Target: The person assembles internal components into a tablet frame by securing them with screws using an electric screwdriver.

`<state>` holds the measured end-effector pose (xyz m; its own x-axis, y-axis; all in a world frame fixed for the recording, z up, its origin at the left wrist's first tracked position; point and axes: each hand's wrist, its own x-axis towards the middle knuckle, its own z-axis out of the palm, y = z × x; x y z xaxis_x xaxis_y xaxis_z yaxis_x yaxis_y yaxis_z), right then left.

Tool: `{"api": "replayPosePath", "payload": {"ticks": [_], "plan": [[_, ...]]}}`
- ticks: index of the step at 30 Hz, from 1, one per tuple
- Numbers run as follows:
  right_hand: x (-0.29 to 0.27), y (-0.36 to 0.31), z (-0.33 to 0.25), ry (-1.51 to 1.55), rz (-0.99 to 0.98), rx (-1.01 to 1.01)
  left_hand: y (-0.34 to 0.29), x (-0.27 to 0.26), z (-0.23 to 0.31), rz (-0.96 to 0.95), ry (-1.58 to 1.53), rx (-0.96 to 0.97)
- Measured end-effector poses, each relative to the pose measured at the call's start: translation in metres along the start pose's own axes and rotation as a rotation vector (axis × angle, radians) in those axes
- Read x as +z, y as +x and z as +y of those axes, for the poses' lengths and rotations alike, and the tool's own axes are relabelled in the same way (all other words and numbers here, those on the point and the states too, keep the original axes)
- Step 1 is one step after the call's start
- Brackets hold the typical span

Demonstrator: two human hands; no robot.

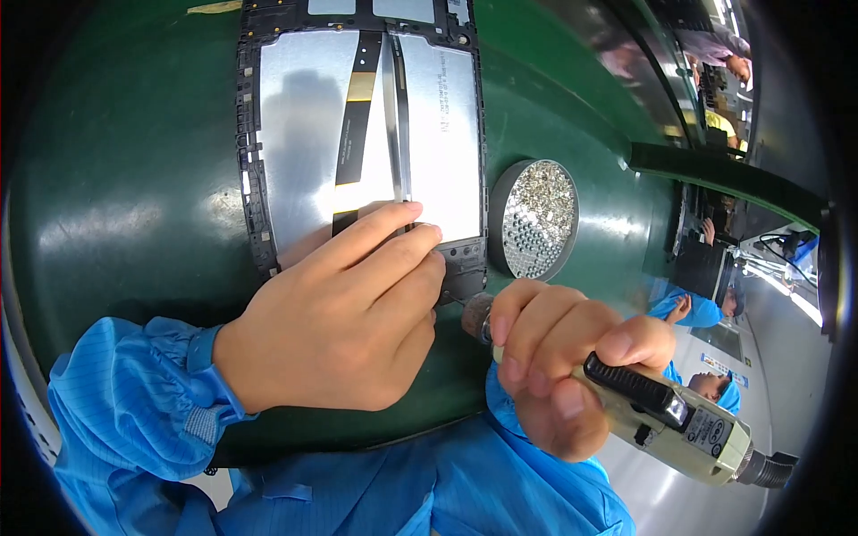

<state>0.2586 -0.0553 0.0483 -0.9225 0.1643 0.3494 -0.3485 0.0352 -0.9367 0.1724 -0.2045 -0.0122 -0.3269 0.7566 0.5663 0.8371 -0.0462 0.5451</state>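
A tablet-like device frame [460, 161] lies on the green bench, black-edged with silver panels and a black-and-gold flex cable [354, 143] down its middle. My left hand [344, 313] rests over its near end, fingers bent together around what looks like slim metal tweezers [399, 116]; their near end is hidden under the fingers. In my right hand [563, 357] is a beige electric screwdriver [684, 433] with a black lever, gripped round its body. Its nose points left at the frame's near right corner; whether the bit touches cannot be made out.
A round grey dish [576, 210] of small metal screws stands right of the frame. The green mat [125, 179] spreads to the left. A green rail [724, 174] crosses at the right, with other people in blue [693, 308] beyond. A cord [769, 469] leaves the screwdriver's rear.
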Motion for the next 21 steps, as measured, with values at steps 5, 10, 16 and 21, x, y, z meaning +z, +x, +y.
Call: {"api": "replayPosePath", "payload": {"ticks": [5,10,16,21], "plan": [[0.007,0.003,0.000,0.000,0.003,-0.001,-0.001,-0.007,-0.001,-0.011,0.014,0.001],[0.013,0.005,0.000,-0.025,-0.003,-0.033,0.000,-0.009,0.000,0.005,0.027,-0.030],[0.018,0.003,0.001,-0.007,0.026,-0.071,0.000,-0.020,-0.001,-0.093,0.008,-0.017],[-0.010,0.006,-0.011,0.043,0.037,-0.130,0.004,-0.023,-0.004,-0.143,0.026,0.046]]}}
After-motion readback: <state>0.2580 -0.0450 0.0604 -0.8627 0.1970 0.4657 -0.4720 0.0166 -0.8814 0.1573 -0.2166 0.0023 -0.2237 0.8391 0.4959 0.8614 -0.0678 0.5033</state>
